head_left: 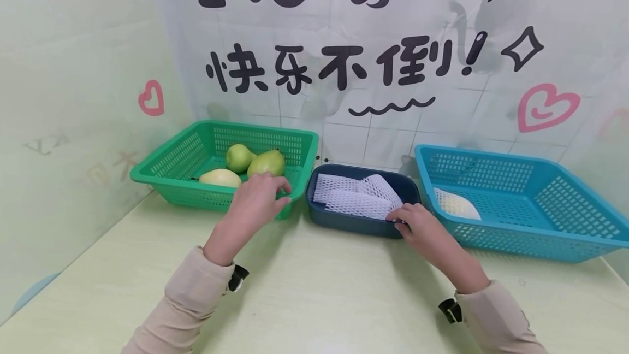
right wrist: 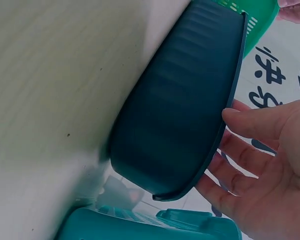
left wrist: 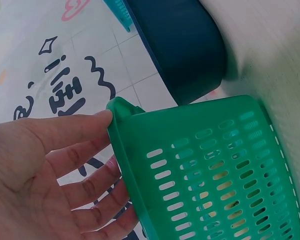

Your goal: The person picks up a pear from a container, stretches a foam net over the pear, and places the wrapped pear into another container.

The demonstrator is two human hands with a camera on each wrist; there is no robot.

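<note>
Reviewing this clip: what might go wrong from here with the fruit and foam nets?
The white foam nets overlap, so the right hand, at their edge, might lift several together. It is also at the rim of the navy bin, which could slide if bumped. The left hand is at the rim of the green basket; a knock could roll the loose fruit inside.

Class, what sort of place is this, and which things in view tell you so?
Probably a small fruit-packing station: fruit in a green basket, white nets in a navy bin, and what looks like a netted piece in a blue basket.
</note>
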